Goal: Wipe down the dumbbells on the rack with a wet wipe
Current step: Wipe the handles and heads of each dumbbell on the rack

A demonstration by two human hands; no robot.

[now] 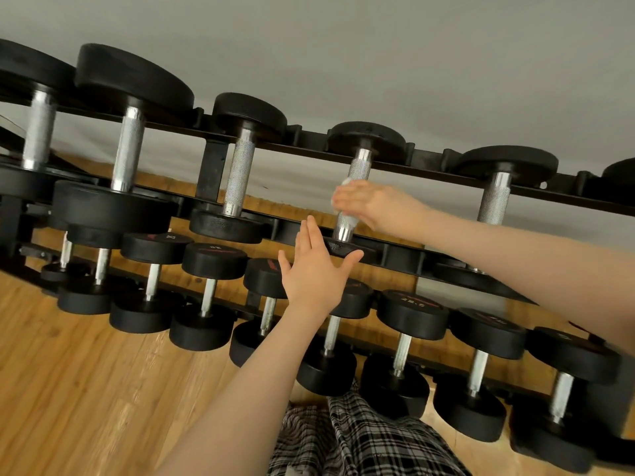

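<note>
A black rack (pixel 429 168) holds two tiers of black dumbbells with knurled steel handles. My right hand (pixel 369 204) grips the handle of a top-tier dumbbell (pixel 366 137) near the middle, with a white wet wipe (pixel 345 183) wrapped under its fingers; a bit of the wipe pokes out above the fingers. My left hand (pixel 314 273) is flat, fingers straight, and presses against the near black head (pixel 340 247) of that same dumbbell. The lower part of the handle shows bare steel below my right hand.
Larger dumbbells (pixel 129 146) sit to the left on the top tier, another (pixel 498 197) to the right. The lower tier carries several smaller dumbbells (pixel 409 324). Wooden floor (pixel 86 389) lies below, a grey wall (pixel 378 56) behind. Plaid trousers (pixel 347 438) show at the bottom.
</note>
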